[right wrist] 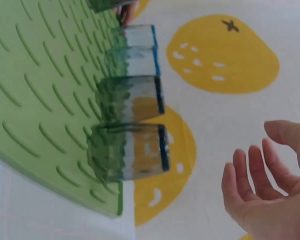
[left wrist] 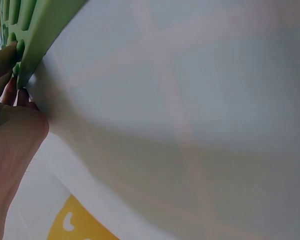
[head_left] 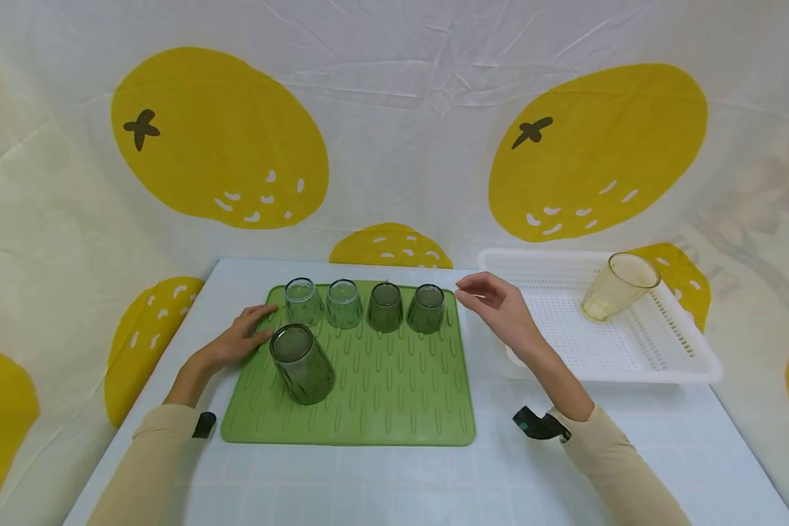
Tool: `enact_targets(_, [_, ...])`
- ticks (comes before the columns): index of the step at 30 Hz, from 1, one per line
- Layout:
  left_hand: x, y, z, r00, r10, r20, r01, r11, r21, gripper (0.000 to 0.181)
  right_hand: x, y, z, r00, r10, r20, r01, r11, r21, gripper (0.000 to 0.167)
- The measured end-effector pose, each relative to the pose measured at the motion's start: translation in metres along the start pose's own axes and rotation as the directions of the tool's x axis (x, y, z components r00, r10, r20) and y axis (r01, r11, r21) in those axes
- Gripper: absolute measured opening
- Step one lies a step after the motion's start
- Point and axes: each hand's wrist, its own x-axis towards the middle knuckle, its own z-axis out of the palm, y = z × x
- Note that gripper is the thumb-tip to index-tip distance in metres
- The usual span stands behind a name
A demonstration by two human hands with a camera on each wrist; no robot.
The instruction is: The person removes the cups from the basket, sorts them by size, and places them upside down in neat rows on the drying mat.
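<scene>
My left hand (head_left: 239, 337) rests at the left edge of a ribbed green drying mat (head_left: 394, 394), its thumb on top and other fingers along the edge. Close beside it, a large dark glass (head_left: 305, 372) stands upside down on the mat. Along the back stand smaller upturned glasses: two pale bluish ones (head_left: 305, 307) (head_left: 345, 310) and two dark grey-green ones (head_left: 386, 313) (head_left: 426, 314). Off the mat's back right corner, my right hand (head_left: 500, 310) hovers with relaxed, slightly bent fingers and holds nothing. In the right wrist view its palm (right wrist: 270, 205) is apart from the glasses.
A white perforated plastic basket (head_left: 552, 372) stands right of the mat, with a yellowish glass (head_left: 618, 288) leaning inside it. The table has a pale checked cover (head_left: 368, 482). Behind hangs a white curtain (head_left: 401, 146) printed with yellow fruit.
</scene>
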Motion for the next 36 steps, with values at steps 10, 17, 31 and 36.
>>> enact_targets(10, [0.001, 0.004, -0.001, 1.0, 0.006, 0.003, -0.007, 1.0, 0.019, 0.055, 0.004, -0.001, -0.039, 0.991, 0.039, -0.126, -0.044, 0.998, -0.035, 0.034])
enact_targets(17, [0.002, 0.005, 0.0, 1.0, 0.013, -0.002, -0.012, 0.999, 0.035, 0.053, 0.007, -0.004, -0.066, 0.971, 0.084, -0.223, -0.086, 0.996, -0.003, 0.03])
enact_targets(31, [0.0, 0.002, 0.001, 1.0, 0.027, -0.003, -0.026, 0.996, 0.085, 0.052, 0.009, 0.001, -0.11, 0.882, 0.205, -0.425, -0.156, 0.977, 0.148, 0.023])
enact_targets(36, [-0.001, -0.004, 0.002, 0.998, 0.065, -0.016, -0.063, 0.995, 0.081, 0.052, 0.006, 0.001, -0.127, 0.829, 0.252, -0.499, -0.238, 0.967, 0.092, 0.022])
